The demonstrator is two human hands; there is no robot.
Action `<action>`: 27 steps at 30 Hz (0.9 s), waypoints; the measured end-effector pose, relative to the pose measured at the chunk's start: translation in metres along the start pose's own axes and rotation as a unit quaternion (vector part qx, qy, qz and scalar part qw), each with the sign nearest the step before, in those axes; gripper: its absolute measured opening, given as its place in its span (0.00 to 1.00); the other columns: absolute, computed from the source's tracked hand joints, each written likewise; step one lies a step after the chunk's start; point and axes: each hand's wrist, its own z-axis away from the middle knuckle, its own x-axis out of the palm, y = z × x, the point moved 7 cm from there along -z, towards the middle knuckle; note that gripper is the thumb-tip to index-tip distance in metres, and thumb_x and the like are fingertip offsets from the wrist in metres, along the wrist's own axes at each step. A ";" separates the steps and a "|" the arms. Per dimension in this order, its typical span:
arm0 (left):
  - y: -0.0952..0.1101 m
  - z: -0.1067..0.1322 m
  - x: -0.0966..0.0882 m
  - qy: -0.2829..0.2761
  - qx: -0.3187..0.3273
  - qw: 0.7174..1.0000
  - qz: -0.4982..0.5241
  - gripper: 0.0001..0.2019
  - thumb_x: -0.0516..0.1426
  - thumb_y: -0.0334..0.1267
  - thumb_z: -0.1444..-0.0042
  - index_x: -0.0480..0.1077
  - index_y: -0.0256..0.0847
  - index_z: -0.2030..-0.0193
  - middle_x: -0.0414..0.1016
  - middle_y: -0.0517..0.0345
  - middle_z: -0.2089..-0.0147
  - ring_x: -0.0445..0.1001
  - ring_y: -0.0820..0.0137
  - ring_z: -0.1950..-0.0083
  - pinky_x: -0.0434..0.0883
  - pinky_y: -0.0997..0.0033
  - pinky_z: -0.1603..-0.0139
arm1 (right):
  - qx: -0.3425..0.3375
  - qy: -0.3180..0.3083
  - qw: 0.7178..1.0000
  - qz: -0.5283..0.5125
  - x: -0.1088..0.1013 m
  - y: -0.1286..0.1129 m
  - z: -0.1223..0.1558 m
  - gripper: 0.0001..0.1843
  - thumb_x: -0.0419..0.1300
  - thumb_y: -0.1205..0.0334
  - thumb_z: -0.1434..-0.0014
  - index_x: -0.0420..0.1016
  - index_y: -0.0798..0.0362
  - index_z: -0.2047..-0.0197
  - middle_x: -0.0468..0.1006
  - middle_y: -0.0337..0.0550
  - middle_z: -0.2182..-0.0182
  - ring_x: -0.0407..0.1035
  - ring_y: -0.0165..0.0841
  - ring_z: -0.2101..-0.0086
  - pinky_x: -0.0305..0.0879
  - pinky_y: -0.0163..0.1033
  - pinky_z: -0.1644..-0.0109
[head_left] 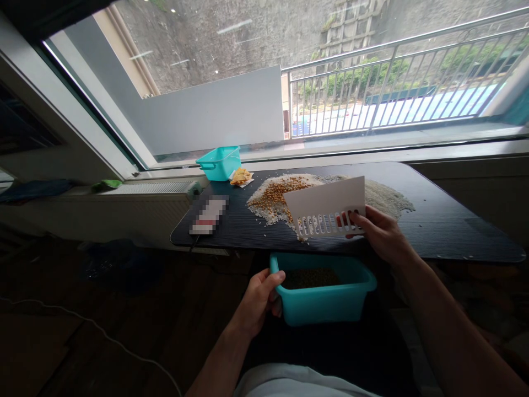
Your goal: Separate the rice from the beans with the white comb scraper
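Note:
My left hand (262, 295) is closed around the left rim of a turquoise plastic tub (324, 303), which sits below the table's front edge. Dark small grains (312, 277) cover the bottom of that tub. In my right hand (380, 231) is a flat white card with a row of slots (328, 207), gripped at its right end, fingers showing through the slots. The card hangs tilted above the table edge and hides part of a spread heap of white grains (268, 212) mixed with round orange-brown beans (285, 190). Paler grains (386, 198) lie to its right.
A second turquoise tub (221, 164) stands at the back left of the dark table (446, 220), beside a yellow snack-like piece on white paper (241, 177). A pixelated flat object (210, 215) lies at the left. Behind the table are a radiator (157, 193) and a window.

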 end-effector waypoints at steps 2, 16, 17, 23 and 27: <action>0.000 0.000 -0.001 0.002 0.000 1.000 0.002 0.26 0.68 0.57 0.56 0.59 0.43 0.77 0.54 0.73 0.85 0.57 0.80 0.87 0.60 0.77 0.84 | -0.002 -0.009 1.000 -0.008 0.001 0.000 0.000 0.20 0.70 0.44 0.49 0.83 0.47 0.58 0.84 0.40 0.67 0.78 0.39 0.68 0.76 0.39 0.75; -0.002 -0.001 -0.001 -0.002 0.003 1.000 0.001 0.26 0.67 0.58 0.55 0.58 0.43 0.77 0.54 0.74 0.85 0.57 0.80 0.87 0.59 0.77 0.84 | 0.011 0.000 1.000 -0.005 -0.001 0.001 0.000 0.16 0.69 0.46 0.50 0.84 0.46 0.61 0.84 0.39 0.69 0.77 0.38 0.72 0.73 0.39 0.77; -0.002 -0.001 -0.001 -0.003 0.003 1.000 0.001 0.26 0.67 0.58 0.54 0.58 0.43 0.76 0.54 0.74 0.84 0.57 0.79 0.86 0.59 0.77 0.84 | 0.013 -0.003 1.000 -0.007 -0.001 0.001 0.000 0.16 0.69 0.47 0.50 0.84 0.46 0.60 0.84 0.39 0.69 0.77 0.38 0.72 0.73 0.39 0.77; 0.000 0.000 -0.001 -0.004 0.001 1.000 0.005 0.25 0.68 0.57 0.55 0.59 0.43 0.76 0.55 0.73 0.84 0.58 0.79 0.86 0.60 0.77 0.84 | 0.017 0.020 0.999 -0.038 -0.001 -0.005 0.001 0.15 0.71 0.49 0.54 0.84 0.46 0.64 0.84 0.37 0.73 0.74 0.35 0.76 0.71 0.37 0.81; 0.001 0.000 0.001 0.005 0.002 1.000 -0.003 0.27 0.68 0.59 0.58 0.58 0.43 0.77 0.53 0.74 0.85 0.56 0.80 0.87 0.58 0.77 0.85 | 0.013 0.024 0.999 -0.018 -0.002 -0.005 0.002 0.13 0.70 0.50 0.54 0.84 0.46 0.66 0.84 0.37 0.74 0.73 0.34 0.78 0.70 0.36 0.81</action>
